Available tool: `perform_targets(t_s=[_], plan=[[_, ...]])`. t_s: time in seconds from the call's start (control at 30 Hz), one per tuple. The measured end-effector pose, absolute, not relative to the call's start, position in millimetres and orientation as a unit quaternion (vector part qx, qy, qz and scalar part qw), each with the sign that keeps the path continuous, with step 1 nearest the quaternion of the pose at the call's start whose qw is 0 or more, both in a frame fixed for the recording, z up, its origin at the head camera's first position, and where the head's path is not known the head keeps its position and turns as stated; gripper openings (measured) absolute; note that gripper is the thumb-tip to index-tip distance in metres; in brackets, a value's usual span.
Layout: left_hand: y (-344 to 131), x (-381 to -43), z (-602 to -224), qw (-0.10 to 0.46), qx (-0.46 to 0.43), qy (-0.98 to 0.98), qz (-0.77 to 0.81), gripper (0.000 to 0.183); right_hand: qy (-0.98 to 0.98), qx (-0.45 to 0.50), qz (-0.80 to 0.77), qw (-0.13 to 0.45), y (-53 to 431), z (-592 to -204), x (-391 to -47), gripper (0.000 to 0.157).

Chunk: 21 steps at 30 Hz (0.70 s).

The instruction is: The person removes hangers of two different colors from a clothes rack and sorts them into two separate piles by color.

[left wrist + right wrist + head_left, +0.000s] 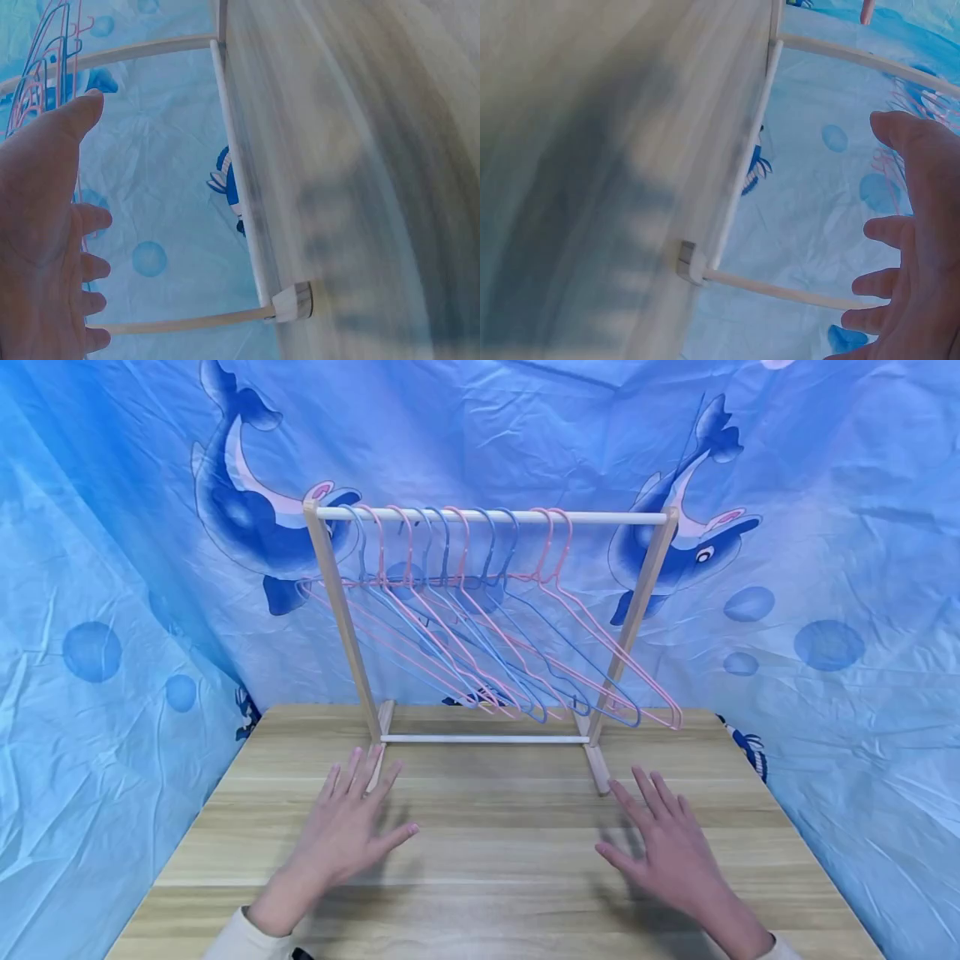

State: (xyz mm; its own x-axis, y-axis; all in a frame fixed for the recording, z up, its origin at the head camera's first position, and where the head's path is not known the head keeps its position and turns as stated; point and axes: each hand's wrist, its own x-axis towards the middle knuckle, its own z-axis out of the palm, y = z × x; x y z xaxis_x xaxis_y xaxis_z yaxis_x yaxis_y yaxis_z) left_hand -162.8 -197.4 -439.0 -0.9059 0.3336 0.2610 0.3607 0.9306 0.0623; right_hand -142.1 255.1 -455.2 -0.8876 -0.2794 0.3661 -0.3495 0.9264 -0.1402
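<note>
Several pink hangers [618, 647] and blue hangers [573, 647] hang by their hooks from the white top rail [607, 517] of a small wooden rack [648, 585]. My left hand [337, 835] is spread, palm down, above the table near the rack's left foot; it holds nothing. On the other side my right hand [667, 852] is likewise spread with straight fingers, close to the rack's right foot [596, 768], holding nothing. Both wrist views show the thumb apart from the fingers, with part of the rack beyond each hand.
The rack stands toward the back of a wood-grain table [487, 860]. A white lower bar [480, 739] joins its feet. Behind and at both sides hangs a blue cloth [847, 527] printed with dolphins and bubbles.
</note>
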Motion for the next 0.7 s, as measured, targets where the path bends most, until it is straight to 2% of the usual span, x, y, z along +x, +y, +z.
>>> perform_targets(t_s=[0.3,0.47,0.6,0.7], plan=[[-210,-169,-418,0.123,-0.177,-0.973,-0.082,0.092,-0.957,0.173,0.127,0.196,272,-426,-136,0.084],[-217,-173,-406,0.123,-0.169,-0.972,-0.106,0.092,-0.96,0.148,0.147,0.186,282,-411,-129,0.088],[-222,-178,-395,0.14,-0.16,-0.969,-0.128,0.09,-0.961,0.136,0.154,0.184,290,-399,-124,0.088],[-224,-183,-387,0.163,-0.155,-0.964,-0.145,0.088,-0.957,0.136,0.158,0.203,294,-390,-120,0.086]])
